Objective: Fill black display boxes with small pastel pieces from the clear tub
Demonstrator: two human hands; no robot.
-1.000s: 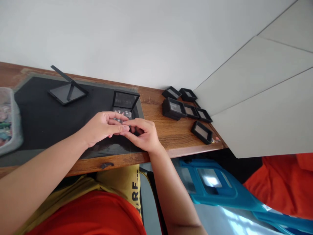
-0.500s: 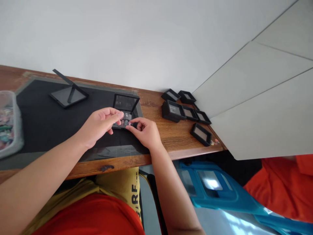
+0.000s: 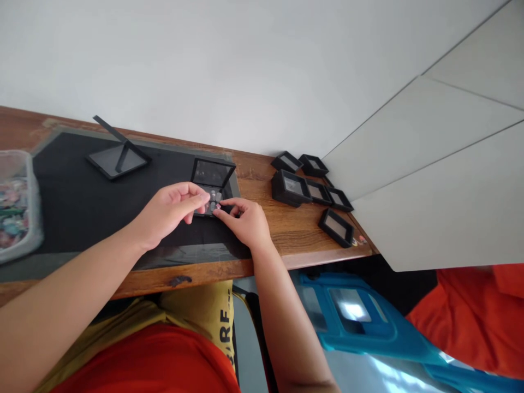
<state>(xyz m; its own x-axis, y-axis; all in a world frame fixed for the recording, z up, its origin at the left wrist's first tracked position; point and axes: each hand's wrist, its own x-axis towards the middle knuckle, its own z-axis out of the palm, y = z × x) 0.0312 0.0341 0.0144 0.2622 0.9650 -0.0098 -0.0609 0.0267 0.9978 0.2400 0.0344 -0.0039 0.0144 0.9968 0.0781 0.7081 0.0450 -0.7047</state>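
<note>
A small black case stands on the black mat with its clear-windowed lid raised. Several small glassy pieces lie in its base. My left hand is over the left part of the case, thumb and forefinger pinched together; whatever is between them is too small to name. My right hand rests at the case's right front corner, its thumb and forefinger closing on a tiny pinkish piece. The fingers hide part of the base.
Another opened black case lies on the mat to the left. A clear tub of colourful pieces is at the far left. Several black boxes sit at the right. A blue plastic chair and an orange-red garment are lower right.
My left hand has shifted slightly right over the case, and its fingertips uncover less of the base's left part. My right hand stays at the corner. The view has moved a little.
</note>
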